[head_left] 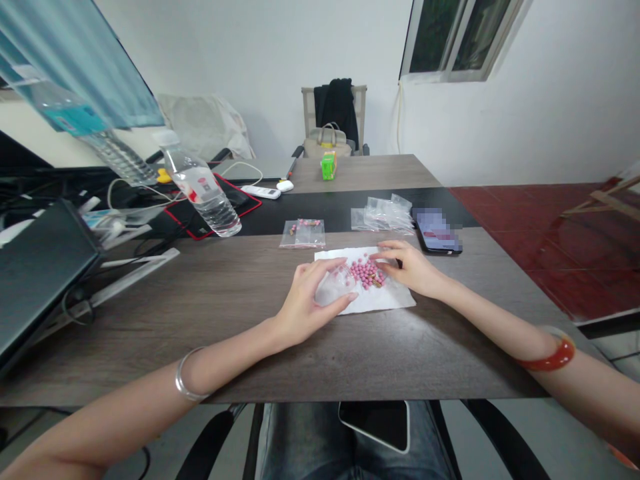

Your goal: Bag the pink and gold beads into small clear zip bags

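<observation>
On a white sheet of paper lies a pile of small pink beads, a few of them gold-brown. My left hand curves around a clear plastic bag at the paper's left side, thumb below and fingers above, with the bag's mouth toward the beads. The bag is see-through, so its exact outline is hard to make out. From the right, my right hand reaches over the paper with fingers apart, its fingertips at the edge of the bead pile.
Behind the paper are small bags with beads, a stack of clear bags and a phone. Leftward stand water bottles and a laptop. A green box is farther back. Another phone rests on my lap.
</observation>
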A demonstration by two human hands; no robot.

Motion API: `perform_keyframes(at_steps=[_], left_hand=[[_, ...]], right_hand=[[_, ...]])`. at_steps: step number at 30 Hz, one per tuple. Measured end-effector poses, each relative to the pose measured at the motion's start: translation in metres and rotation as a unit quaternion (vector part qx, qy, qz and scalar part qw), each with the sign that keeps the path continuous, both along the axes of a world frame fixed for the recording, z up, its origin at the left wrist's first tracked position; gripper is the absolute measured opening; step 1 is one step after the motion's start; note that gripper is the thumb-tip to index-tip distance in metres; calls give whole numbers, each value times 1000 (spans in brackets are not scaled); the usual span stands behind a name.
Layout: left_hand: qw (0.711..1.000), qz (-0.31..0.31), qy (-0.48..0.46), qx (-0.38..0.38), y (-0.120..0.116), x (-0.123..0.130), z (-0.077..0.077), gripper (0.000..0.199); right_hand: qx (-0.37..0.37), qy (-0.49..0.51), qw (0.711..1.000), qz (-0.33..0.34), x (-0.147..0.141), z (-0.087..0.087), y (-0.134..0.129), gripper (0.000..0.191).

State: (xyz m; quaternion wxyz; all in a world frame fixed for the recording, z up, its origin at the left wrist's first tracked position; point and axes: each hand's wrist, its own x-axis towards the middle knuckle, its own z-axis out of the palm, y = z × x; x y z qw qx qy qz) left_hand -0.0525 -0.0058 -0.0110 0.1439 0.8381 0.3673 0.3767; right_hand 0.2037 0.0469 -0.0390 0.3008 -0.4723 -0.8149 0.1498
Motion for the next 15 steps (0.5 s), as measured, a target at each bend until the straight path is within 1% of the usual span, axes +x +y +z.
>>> perform_keyframes(at_steps=[3, 8, 12, 15], left_hand=[[1000, -1, 3, -6, 0, 0, 0, 44], [1000, -8, 5, -4, 0, -1, 0, 43], [1000, -14, 8, 4, 0, -1, 0, 43], [1000, -15, 9, 10, 0, -1, 0, 43]], right_hand=[[-5, -5, 1000, 8, 2, -1, 1, 22], [0, 11, 1000, 12, 2, 1, 3, 15], [1, 26, 1000, 12, 1, -1, 4, 11], [31, 60, 998, 6, -3, 1, 2, 8]])
